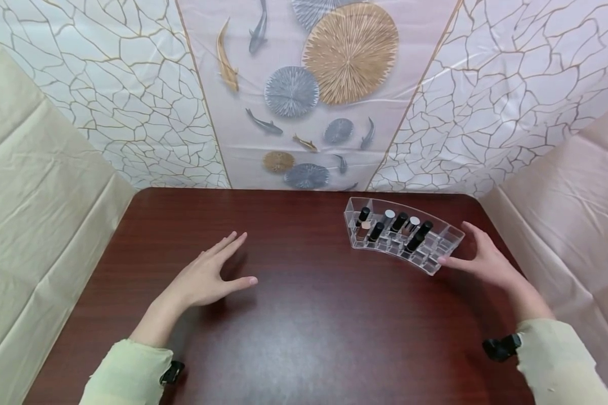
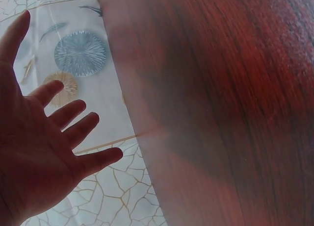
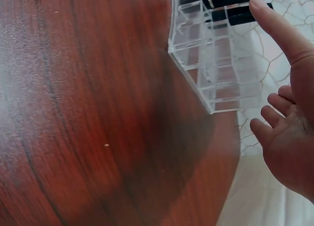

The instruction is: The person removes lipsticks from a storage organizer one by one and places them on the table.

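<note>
A curved, clear plastic tiered rack stands on the far right part of the table. Several small black-capped bottles and a couple with white tops fill some of its slots. At the rack's right end is my right hand, thumb and fingers spread, the thumb tip right at the end wall. From the right wrist view, the rack's end compartments hold nothing. My left hand hovers over the left half of the table, palm facing inward, fingers extended and nothing held.
The dark red-brown wooden table ends at a patterned backdrop with fish and round leaf shapes. Beige cloth walls rise at the left and right. Black wrist devices sit at both sleeve cuffs.
</note>
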`<state>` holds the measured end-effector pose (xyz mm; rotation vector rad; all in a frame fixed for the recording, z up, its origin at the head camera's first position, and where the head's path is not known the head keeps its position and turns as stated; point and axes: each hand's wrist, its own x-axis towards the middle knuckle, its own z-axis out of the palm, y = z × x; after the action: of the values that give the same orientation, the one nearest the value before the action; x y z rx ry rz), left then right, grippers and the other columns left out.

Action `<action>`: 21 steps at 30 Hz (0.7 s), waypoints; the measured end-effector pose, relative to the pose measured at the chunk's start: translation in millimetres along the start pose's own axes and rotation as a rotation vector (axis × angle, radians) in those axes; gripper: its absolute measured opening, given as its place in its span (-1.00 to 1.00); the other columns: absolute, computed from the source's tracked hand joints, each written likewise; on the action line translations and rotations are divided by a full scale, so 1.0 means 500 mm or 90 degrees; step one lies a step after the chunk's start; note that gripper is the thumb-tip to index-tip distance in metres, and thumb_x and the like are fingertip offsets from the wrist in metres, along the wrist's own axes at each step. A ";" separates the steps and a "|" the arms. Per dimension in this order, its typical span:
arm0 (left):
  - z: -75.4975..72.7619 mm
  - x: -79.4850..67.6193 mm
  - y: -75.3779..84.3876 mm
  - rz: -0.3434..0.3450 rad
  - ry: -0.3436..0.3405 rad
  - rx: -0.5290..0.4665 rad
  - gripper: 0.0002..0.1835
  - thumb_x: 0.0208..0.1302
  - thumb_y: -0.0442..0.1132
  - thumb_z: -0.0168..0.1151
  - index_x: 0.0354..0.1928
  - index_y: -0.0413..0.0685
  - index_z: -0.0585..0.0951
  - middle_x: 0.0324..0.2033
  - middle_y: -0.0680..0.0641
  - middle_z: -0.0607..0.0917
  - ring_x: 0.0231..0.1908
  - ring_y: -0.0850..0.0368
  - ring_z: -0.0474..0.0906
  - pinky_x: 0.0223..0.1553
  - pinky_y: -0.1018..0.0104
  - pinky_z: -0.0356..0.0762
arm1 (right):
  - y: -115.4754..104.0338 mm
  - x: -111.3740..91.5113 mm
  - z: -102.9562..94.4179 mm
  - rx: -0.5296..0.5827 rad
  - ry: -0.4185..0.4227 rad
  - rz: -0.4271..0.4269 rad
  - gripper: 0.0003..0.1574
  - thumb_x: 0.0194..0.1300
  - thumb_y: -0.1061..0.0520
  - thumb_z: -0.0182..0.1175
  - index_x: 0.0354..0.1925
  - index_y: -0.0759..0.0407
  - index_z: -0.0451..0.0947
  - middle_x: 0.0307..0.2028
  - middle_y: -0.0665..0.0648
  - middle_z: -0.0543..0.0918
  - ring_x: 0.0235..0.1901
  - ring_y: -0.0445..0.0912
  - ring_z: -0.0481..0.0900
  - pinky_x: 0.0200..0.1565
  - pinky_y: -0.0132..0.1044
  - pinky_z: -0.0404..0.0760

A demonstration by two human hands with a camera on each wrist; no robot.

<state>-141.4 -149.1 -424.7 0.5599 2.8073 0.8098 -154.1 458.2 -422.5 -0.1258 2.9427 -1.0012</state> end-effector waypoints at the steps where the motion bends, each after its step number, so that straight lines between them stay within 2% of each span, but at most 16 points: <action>1: 0.000 0.000 0.000 0.000 -0.001 -0.001 0.09 0.31 0.50 0.27 0.73 0.30 0.09 0.70 -0.09 0.08 0.65 -0.20 0.06 0.52 -0.47 0.03 | 0.004 -0.001 0.003 0.014 0.004 0.003 0.47 0.24 0.02 0.57 0.65 0.48 -0.21 0.54 0.66 0.04 0.44 0.56 0.14 0.35 0.53 0.22; 7: 0.002 0.001 0.002 -0.001 0.002 -0.003 0.09 0.30 0.50 0.28 0.73 0.31 0.09 0.70 -0.09 0.08 0.64 -0.23 0.07 0.52 -0.47 0.03 | 0.019 -0.002 0.015 0.088 0.000 0.038 0.45 0.32 0.09 0.51 0.68 0.41 -0.32 0.58 0.65 -0.07 0.47 0.64 0.10 0.38 0.51 0.19; 13: 0.008 0.001 0.001 0.002 0.001 -0.005 0.09 0.31 0.49 0.28 0.73 0.30 0.09 0.70 -0.10 0.09 0.64 -0.21 0.08 0.52 -0.47 0.03 | 0.035 -0.001 0.029 0.102 0.004 0.061 0.46 0.34 0.08 0.49 0.67 0.44 -0.37 0.57 0.68 -0.13 0.46 0.68 0.08 0.38 0.52 0.18; 21: 0.008 0.002 0.002 0.001 -0.006 -0.006 0.12 0.26 0.50 0.32 0.73 0.28 0.10 0.70 -0.10 0.09 0.65 -0.20 0.06 0.53 -0.46 0.03 | 0.047 0.004 0.057 0.158 0.028 0.039 0.57 0.22 0.25 0.54 0.64 0.47 -0.48 0.55 0.73 -0.13 0.51 0.63 0.01 0.48 0.45 0.04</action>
<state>-141.1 -145.9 -427.8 0.5623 2.7936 0.8194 -155.8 459.4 -459.6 -0.0075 2.8093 -1.3627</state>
